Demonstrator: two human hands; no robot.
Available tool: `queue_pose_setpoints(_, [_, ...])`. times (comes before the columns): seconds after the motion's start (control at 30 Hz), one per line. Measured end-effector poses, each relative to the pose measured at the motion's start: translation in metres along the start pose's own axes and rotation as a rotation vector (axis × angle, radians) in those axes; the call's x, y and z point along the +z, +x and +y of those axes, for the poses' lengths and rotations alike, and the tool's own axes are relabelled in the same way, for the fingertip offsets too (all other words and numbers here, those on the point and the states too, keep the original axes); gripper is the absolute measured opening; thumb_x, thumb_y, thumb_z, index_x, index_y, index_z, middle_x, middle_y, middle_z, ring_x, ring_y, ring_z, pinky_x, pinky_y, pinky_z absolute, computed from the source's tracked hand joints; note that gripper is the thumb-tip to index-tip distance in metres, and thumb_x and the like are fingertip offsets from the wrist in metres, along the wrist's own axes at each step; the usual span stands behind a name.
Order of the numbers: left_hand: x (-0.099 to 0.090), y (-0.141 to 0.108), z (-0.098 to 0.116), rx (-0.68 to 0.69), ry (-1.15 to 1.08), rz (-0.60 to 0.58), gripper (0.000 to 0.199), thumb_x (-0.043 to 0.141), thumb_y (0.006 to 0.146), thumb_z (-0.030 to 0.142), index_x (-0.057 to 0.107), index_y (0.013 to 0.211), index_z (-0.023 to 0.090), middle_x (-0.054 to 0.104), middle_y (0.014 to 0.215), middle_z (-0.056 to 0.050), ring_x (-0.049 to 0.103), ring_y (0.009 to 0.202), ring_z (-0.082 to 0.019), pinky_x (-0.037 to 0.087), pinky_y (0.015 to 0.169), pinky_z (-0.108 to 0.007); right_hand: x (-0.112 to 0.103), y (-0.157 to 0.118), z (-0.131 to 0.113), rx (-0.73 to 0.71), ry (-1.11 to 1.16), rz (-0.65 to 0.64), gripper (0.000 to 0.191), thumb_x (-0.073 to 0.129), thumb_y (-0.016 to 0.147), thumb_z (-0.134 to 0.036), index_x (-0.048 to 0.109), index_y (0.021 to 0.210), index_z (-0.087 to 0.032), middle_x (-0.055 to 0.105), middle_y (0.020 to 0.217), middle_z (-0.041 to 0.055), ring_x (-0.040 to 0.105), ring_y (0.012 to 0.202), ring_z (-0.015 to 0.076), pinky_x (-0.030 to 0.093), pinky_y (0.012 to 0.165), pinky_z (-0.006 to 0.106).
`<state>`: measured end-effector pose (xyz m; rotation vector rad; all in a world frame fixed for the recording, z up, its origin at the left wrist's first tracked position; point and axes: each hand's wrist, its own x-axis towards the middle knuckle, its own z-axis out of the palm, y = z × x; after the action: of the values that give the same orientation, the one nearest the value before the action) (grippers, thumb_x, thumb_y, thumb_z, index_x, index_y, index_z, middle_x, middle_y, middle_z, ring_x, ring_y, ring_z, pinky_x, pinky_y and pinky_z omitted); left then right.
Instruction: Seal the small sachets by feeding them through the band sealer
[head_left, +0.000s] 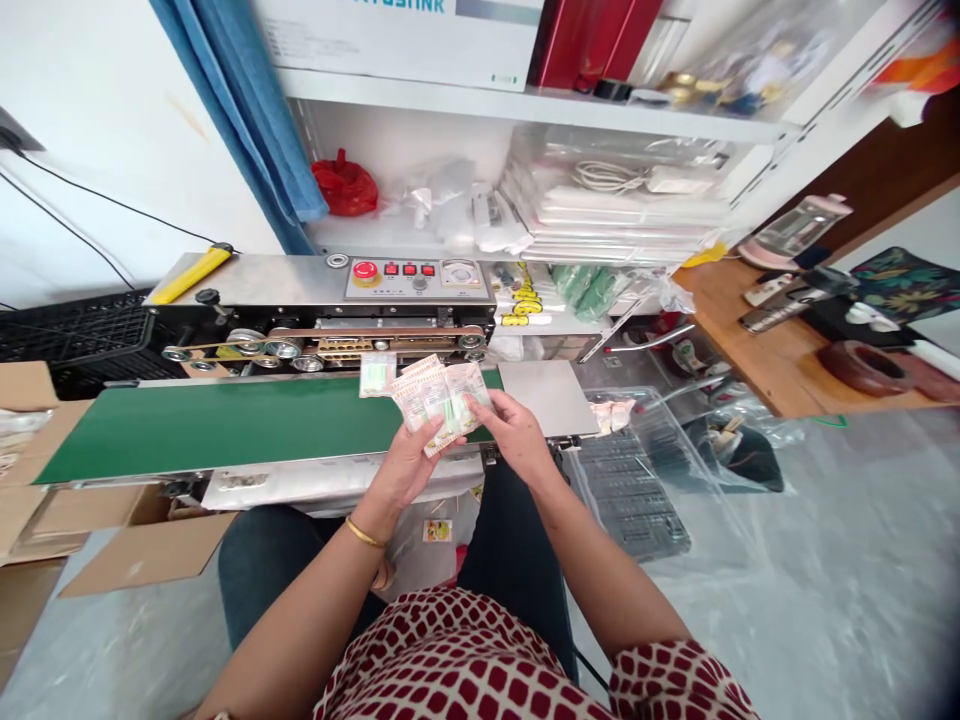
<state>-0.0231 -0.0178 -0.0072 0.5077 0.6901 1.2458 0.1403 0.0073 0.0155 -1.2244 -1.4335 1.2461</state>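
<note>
Flat, pale printed plastic packets (444, 396) seem light, bendy, maybe slippery; left grip (405, 465) at seven o'clock, right grip (517, 432) at four, both pinching edges, good holding spots.

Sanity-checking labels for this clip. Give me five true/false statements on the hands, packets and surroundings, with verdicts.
1. The left hand and the right hand both hold the packets. True.
2. The conveyor belt is blue. False: the conveyor belt is green.
3. The gold-coloured bracelet is on the right wrist. False: it is on the left wrist.
4. The yellow tool lies on top of the machine. True.
5. The red plastic bag lies on the floor. False: it sits on a shelf behind the machine.
</note>
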Motion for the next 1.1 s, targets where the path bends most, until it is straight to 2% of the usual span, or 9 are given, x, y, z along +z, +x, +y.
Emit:
queue_pose_setpoints(0.1, [-0.003,0.0,0.0,-0.017,0.035,0.051,0.046,0.074,0.082,0.026,0.062,0.127,0.022,0.069,0.124,-0.007,0.069,0.099,-0.021,0.062,0.072,-0.03,-0.018,0.012,0.013,0.114,0.113,0.112,0.037,0.067,0.08,-0.054,0.061,0.096,-0.021,0.072,0.082,0.0003,0.067,0.068,0.0157,0.052,0.056,0.024])
queue_pose_setpoints(0.23, [-0.01,-0.003,0.002,-0.039,0.068,0.106,0.047,0.077,0.08,0.025,0.063,0.125,0.022,0.069,0.124,-0.007,0.069,0.099,-0.021,0.063,0.073,-0.031,-0.045,0.041,0.029,0.201,0.079,0.265,0.034,0.067,0.078,-0.049,0.052,0.092,-0.022,0.053,0.045,-0.0085,0.039,0.032,0.0089,0.024,0.033,0.019])
queue_pose_setpoints(0.37, [-0.012,-0.005,0.003,-0.054,0.087,0.11,0.05,0.078,0.078,0.025,0.063,0.125,0.022,0.067,0.128,-0.008,0.068,0.106,-0.024,0.063,0.073,-0.03,-0.046,0.066,0.036,0.22,-0.088,0.224,0.024,0.062,0.081,-0.043,0.052,0.087,-0.022,0.047,0.045,-0.0089,0.038,0.035,0.01,0.026,0.037,0.022])
queue_pose_setpoints(0.53, [-0.009,-0.004,0.003,-0.034,0.103,0.106,0.053,0.078,0.079,0.026,0.061,0.128,0.022,0.067,0.128,-0.009,0.068,0.106,-0.024,0.062,0.073,-0.03,-0.027,0.051,0.016,-0.008,-0.467,0.406,0.036,0.062,0.085,-0.047,0.061,0.108,-0.019,0.069,0.093,0.0061,0.063,0.074,0.0191,0.05,0.072,0.033])
queue_pose_setpoints(0.6, [-0.007,-0.002,0.004,-0.037,0.104,0.091,0.051,0.077,0.079,0.025,0.061,0.128,0.022,0.067,0.128,-0.009,0.068,0.106,-0.024,0.062,0.074,-0.03,-0.02,0.033,0.006,-0.048,-0.365,0.294,0.044,0.057,0.088,-0.052,0.06,0.118,-0.02,0.069,0.109,0.0086,0.065,0.086,0.0208,0.051,0.081,0.035])
queue_pose_setpoints(0.67, [-0.004,0.0,0.004,-0.043,0.098,0.055,0.049,0.077,0.079,0.024,0.063,0.125,0.021,0.068,0.126,-0.009,0.068,0.104,-0.023,0.062,0.075,-0.03,-0.012,0.018,0.001,-0.055,-0.169,0.033,0.044,0.057,0.089,-0.051,0.06,0.122,-0.021,0.068,0.119,0.0076,0.066,0.097,0.0207,0.051,0.087,0.034])
queue_pose_setpoints(0.77, [0.002,0.002,0.003,-0.02,0.062,-0.019,0.046,0.077,0.079,0.023,0.064,0.124,0.019,0.069,0.125,-0.01,0.068,0.105,-0.024,0.062,0.076,-0.031,-0.002,0.004,0.003,-0.046,0.004,-0.165,0.036,0.061,0.089,-0.046,0.065,0.116,-0.022,0.07,0.117,0.0036,0.064,0.104,0.0199,0.05,0.093,0.032])
queue_pose_setpoints(1.0, [0.005,0.002,0.005,-0.039,0.097,0.063,0.038,0.073,0.083,0.029,0.065,0.118,0.017,0.07,0.118,-0.01,0.07,0.097,-0.023,0.063,0.064,-0.028,-0.018,0.012,0.024,0.061,0.28,0.155,0.032,0.068,0.08,-0.049,0.059,0.093,-0.021,0.072,0.084,-0.0005,0.068,0.068,0.0142,0.055,0.062,0.025])
queue_pose_setpoints(1.1, [0.003,0.0,0.007,-0.041,0.149,0.023,0.044,0.073,0.083,0.028,0.061,0.124,0.017,0.069,0.121,-0.012,0.067,0.109,-0.028,0.063,0.066,-0.03,-0.038,0.029,0.032,0.145,0.282,0.306,0.038,0.071,0.075,-0.05,0.052,0.091,-0.021,0.067,0.068,-0.0029,0.062,0.048,0.0115,0.042,0.04,0.019])
